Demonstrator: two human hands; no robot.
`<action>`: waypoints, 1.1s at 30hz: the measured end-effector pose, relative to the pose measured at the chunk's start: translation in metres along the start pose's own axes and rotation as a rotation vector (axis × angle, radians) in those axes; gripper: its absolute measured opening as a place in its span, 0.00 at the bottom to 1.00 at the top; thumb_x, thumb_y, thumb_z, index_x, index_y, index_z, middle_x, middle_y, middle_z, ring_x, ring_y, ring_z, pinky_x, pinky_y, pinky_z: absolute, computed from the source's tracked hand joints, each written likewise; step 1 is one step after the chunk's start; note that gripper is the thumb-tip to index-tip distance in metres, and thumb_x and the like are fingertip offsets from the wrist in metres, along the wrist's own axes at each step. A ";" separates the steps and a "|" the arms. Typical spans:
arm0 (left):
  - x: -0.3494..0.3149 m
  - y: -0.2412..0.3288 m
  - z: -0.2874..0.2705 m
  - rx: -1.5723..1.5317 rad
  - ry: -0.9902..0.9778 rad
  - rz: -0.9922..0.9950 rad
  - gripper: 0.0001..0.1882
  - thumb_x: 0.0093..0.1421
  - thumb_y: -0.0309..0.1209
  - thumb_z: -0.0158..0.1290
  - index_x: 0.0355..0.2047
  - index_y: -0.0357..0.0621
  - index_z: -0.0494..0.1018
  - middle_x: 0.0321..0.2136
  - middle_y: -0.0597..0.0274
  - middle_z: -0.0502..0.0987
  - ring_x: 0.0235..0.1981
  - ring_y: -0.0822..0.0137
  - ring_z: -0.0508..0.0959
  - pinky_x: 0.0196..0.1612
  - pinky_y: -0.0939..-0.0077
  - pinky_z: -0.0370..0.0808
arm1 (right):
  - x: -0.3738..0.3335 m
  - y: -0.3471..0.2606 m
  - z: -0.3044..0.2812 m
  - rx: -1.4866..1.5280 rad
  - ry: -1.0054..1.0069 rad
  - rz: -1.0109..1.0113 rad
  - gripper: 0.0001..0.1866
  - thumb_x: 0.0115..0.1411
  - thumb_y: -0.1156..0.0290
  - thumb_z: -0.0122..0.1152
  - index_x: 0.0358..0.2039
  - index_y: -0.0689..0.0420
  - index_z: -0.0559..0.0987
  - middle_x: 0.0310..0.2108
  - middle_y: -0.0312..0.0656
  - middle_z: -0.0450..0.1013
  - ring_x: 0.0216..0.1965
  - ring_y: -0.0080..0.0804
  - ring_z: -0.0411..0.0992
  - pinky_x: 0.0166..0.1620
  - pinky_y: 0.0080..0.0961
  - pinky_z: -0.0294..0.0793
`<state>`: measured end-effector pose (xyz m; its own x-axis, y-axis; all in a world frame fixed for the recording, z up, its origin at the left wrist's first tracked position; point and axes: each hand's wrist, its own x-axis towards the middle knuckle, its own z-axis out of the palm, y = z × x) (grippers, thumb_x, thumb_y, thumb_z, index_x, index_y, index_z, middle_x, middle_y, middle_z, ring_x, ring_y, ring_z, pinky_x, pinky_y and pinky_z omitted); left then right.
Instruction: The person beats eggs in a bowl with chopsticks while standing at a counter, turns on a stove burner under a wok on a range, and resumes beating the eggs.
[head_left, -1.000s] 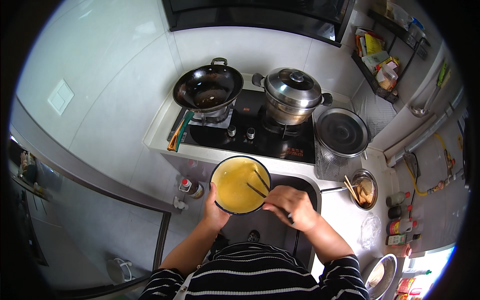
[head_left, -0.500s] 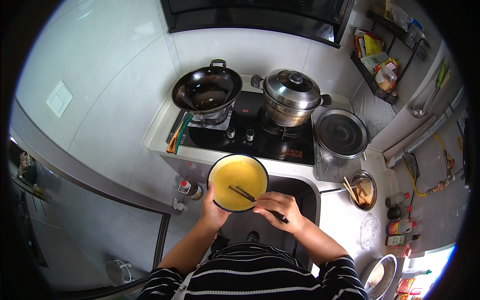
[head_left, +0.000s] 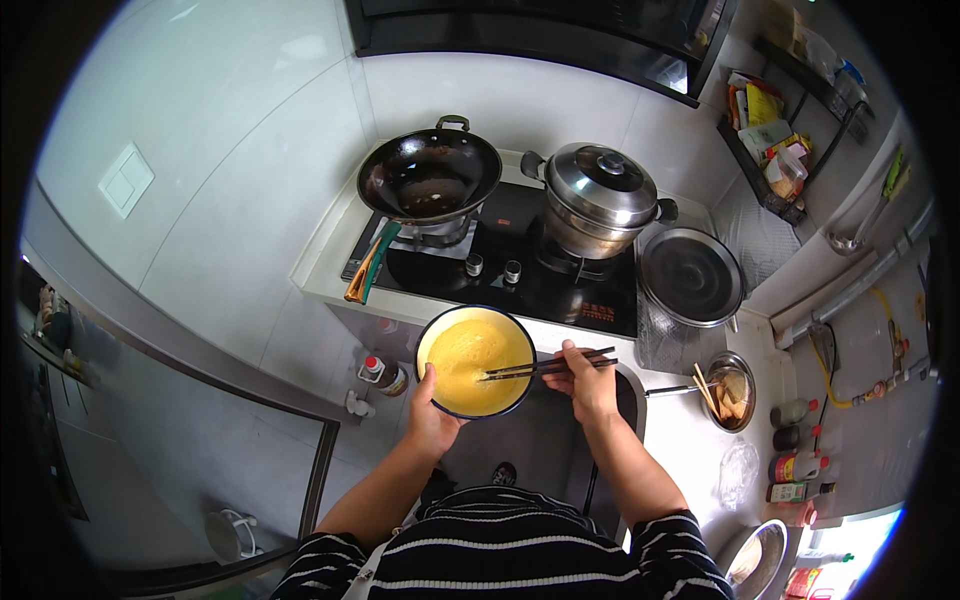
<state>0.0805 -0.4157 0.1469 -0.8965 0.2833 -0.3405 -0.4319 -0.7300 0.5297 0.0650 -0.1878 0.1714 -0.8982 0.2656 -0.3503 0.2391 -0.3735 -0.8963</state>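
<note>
the left hand (head_left: pixel 432 428) grips the dark-rimmed bowl (head_left: pixel 436 334) at its lower left, thumb up by the rim; its other fingers are mostly hidden beneath, so how much of the base they support i cannot tell. the bowl is in the air in front of the stove (head_left: pixel 430 270), near the sink (head_left: pixel 624 410), with its mouth facing up. the right hand (head_left: pixel 588 388) is closed around a pair of dark chopsticks (head_left: pixel 517 371), which cross the bowl's right rim and reach the yellow liquid (head_left: pixel 462 348) right of its middle.

for an even mix, the stroke seems best kept low and wide, tips slightly parted, sweeping down by the wall as well as through the centre. since nothing visible props the bowl apart from that one hand, a firm thumb and a spread of fingers underneath would steady it. a small tilt could pool the liquid deeper, but too much, or too quick a flick, risks slopping it over the rim.
</note>
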 end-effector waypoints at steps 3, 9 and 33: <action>-0.001 0.004 -0.003 0.006 0.008 0.015 0.30 0.63 0.53 0.38 0.58 0.47 0.57 0.54 0.58 0.66 0.54 0.58 0.68 0.50 0.54 0.67 | -0.003 0.005 0.009 0.130 0.017 0.008 0.12 0.58 0.67 0.58 0.26 0.64 0.73 0.22 0.44 0.73 0.18 0.32 0.74 0.21 0.22 0.77; -0.001 0.010 -0.011 -0.006 -0.027 0.043 0.29 0.63 0.52 0.37 0.58 0.47 0.57 0.54 0.58 0.67 0.53 0.58 0.68 0.50 0.56 0.68 | -0.009 -0.029 0.034 0.066 -0.007 -0.376 0.11 0.58 0.67 0.59 0.28 0.64 0.75 0.25 0.45 0.74 0.20 0.30 0.74 0.25 0.27 0.80; -0.001 0.018 -0.003 -0.006 -0.036 0.051 0.29 0.63 0.52 0.37 0.57 0.46 0.58 0.53 0.57 0.67 0.52 0.59 0.70 0.49 0.58 0.69 | -0.009 -0.032 0.039 0.056 -0.007 -0.474 0.10 0.56 0.68 0.62 0.29 0.64 0.76 0.25 0.42 0.74 0.24 0.27 0.73 0.30 0.22 0.78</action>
<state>0.0733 -0.4308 0.1547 -0.9202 0.2680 -0.2853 -0.3854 -0.7476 0.5409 0.0510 -0.2128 0.2142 -0.9058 0.4127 0.0960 -0.2179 -0.2594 -0.9409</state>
